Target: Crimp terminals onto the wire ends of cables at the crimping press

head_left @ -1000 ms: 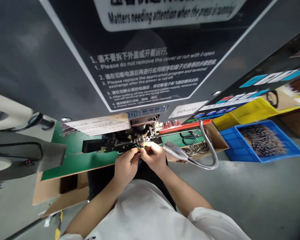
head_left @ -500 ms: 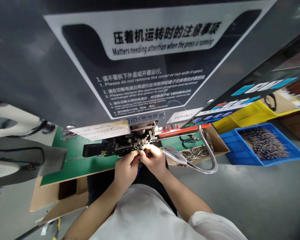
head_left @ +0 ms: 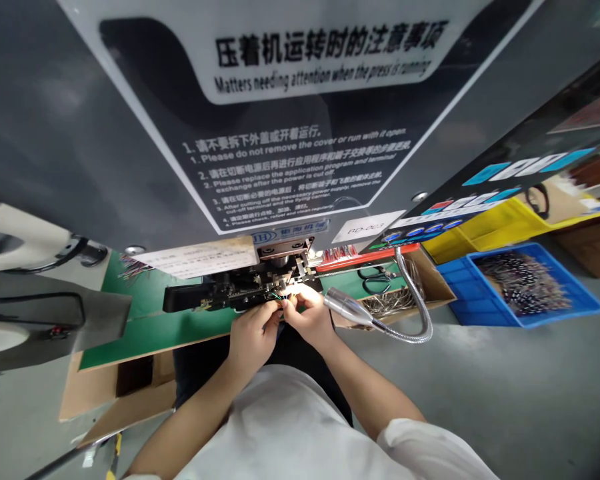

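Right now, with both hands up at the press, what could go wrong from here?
The left hand and right hand pinch thin coloured wires right beside the crimping press's tooling, so fingers could be caught if it cycles. The metal gooseneck lamp head sits close to the right hand and might get knocked.

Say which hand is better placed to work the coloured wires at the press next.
Probably the right hand: it reaches higher, with its fingertips at the coloured wires, closest to the press. The left hand sits lower, further from the press.
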Available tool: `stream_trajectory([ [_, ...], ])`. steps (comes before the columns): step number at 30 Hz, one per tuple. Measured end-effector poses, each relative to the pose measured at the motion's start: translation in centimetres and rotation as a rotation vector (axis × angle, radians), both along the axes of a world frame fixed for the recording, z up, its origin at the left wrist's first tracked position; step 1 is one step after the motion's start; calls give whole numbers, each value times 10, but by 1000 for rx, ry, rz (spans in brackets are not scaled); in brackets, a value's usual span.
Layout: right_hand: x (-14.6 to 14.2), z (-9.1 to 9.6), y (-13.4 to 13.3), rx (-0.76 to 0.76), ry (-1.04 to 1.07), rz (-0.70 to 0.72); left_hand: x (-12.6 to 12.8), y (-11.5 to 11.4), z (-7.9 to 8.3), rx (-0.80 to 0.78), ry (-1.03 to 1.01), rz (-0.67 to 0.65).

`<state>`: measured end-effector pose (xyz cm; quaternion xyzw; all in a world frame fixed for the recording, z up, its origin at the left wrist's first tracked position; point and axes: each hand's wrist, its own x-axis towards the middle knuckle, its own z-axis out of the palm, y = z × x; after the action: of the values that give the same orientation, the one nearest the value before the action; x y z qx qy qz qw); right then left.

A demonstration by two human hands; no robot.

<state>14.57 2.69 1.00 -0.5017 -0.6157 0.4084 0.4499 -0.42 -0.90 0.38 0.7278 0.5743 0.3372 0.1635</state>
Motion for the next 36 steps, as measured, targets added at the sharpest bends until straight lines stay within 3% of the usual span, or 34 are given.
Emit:
stream_trajectory([
  [7, 1, -1, 1, 273, -19, 36, 1, 0, 0, -23, 4, 5],
  [12, 0, -4, 1, 285, -22, 28, 1, 0, 2, -15, -24, 8],
  [23, -4, 1, 2, 222, -63, -42, 3, 2, -3, 83, 25, 50],
  [28, -4, -1, -3, 100, -23, -83, 0, 1, -3, 67, -19, 7],
  [36, -2, 8, 0, -153, 199, 81, -1, 0, 2, -24, -53, -59],
])
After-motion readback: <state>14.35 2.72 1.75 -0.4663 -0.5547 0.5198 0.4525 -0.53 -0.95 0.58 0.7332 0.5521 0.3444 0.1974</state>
